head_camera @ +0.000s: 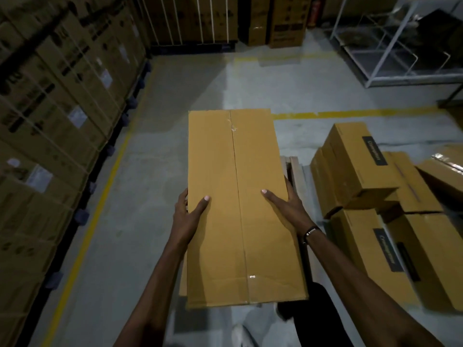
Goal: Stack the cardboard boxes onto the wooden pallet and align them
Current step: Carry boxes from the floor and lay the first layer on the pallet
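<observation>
Long tan cardboard box (238, 204) with a taped centre seam is held level in front of the person, between both hands. Left hand (186, 209) grips its left edge, thumb on top, fingers down the side. Right hand (288, 205) grips the right edge likewise. Just right: pale wooden pallet slats (297, 169), then stacked brown cartons with black labels (360, 169). Grey concrete floor (155, 151), yellow floor line (350, 113), strapped carton stacks (50, 96) along the left wall.

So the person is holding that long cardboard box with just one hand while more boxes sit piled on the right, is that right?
Not quite. The head view shows both hands holding the long cardboard box: the left hand and the right hand each grip a side, thumbs on top. The piled boxes do sit on the right.
</observation>
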Available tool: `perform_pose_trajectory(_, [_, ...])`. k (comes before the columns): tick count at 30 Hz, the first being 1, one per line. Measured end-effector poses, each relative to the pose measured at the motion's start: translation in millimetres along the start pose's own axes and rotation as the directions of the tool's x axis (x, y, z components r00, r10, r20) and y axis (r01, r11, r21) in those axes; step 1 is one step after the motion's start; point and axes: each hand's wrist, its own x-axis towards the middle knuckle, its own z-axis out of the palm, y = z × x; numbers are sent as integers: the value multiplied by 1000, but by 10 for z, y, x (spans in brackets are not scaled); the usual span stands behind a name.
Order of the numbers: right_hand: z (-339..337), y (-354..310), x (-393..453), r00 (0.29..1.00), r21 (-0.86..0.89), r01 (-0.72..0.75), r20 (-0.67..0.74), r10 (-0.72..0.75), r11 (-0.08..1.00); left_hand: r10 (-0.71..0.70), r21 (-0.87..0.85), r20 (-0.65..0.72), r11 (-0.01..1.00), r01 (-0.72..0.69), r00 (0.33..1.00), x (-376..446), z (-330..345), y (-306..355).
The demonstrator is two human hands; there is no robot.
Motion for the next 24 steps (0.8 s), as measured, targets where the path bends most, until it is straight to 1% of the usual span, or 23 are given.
perform_pose_trajectory(7, [-28, 62, 303, 999, -8, -26, -47, 25, 1000, -13, 10, 48, 1000, 13, 999, 427, 155, -16])
perform_pose_trajectory(11, [-17, 113, 597, 999, -14, -31, -42, 30, 999, -52, 30, 53, 998, 51, 997, 765, 257, -79])
perform_pose_trajectory(18, [-18, 302, 1305, 998, -16, -49, -27, 49, 999, -65, 46, 54, 997, 62, 996, 1423, 526, -210])
perform_pose_trajectory(24, [-190, 551, 2008, 996, -57, -86, -28, 85, 995, -103, 49, 74, 994, 100, 992, 2029, 981, -339])
